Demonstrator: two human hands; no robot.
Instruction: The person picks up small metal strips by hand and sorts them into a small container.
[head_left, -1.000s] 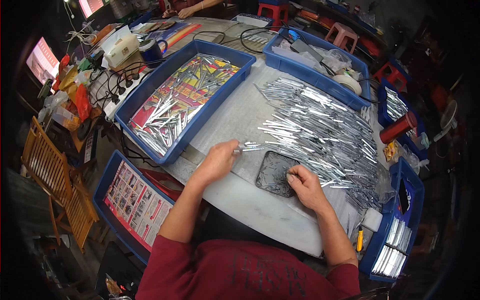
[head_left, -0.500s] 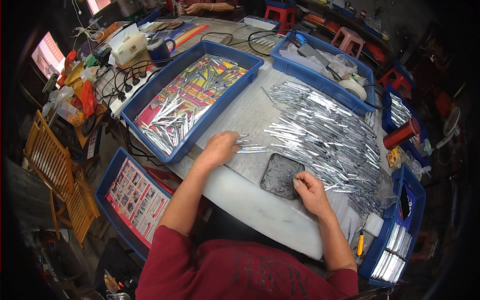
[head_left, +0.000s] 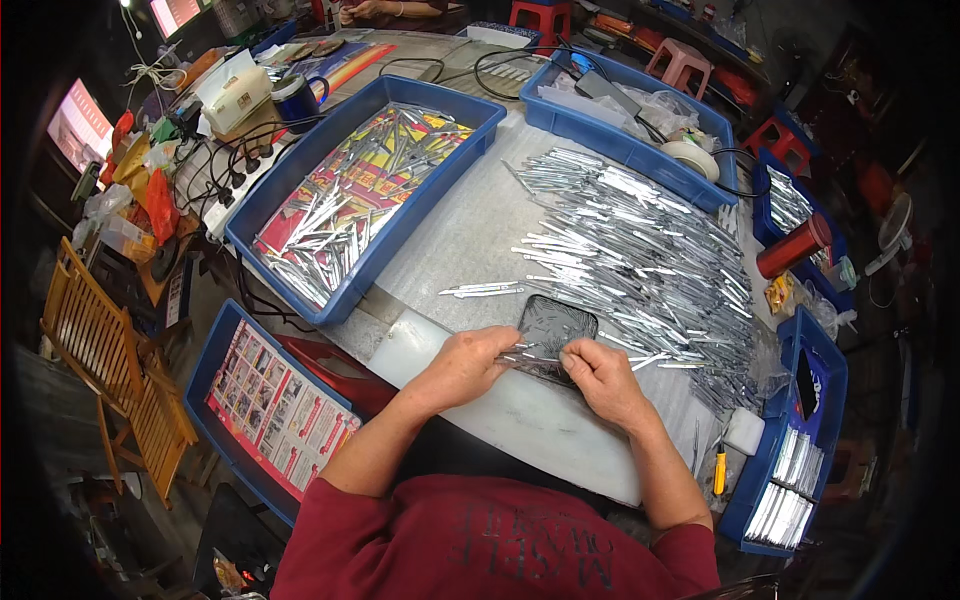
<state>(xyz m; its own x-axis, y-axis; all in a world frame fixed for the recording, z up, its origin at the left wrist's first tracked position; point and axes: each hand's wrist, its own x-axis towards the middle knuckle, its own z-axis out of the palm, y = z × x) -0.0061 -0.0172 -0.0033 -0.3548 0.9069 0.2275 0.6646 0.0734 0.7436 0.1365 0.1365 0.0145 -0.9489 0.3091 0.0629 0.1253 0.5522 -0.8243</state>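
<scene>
My left hand (head_left: 468,370) is closed on a few slim silver metal strips, whose ends poke out toward the right. Close beside it, my right hand (head_left: 604,380) pinches something too small to make out. Both hands are at the near side of a small dark tray (head_left: 537,307) holding many thin, dark, pin-like pieces. A large heap of slim silver metal strips (head_left: 640,255) spreads over the table beyond my right hand. A few loose strips (head_left: 482,290) lie beyond my left hand.
A blue tray (head_left: 385,255) of metal strips stands at the left, a second blue tray (head_left: 620,150) with bags and cable at the back. Further blue bins (head_left: 742,535) line the right side, near a yellow-handled screwdriver (head_left: 720,472). Another person's hands (head_left: 372,10) show far back.
My left hand has come nearer and rightward with strips in it, from the loose strips to the dark tray. My right hand has shifted slightly left. The view has moved a little.
</scene>
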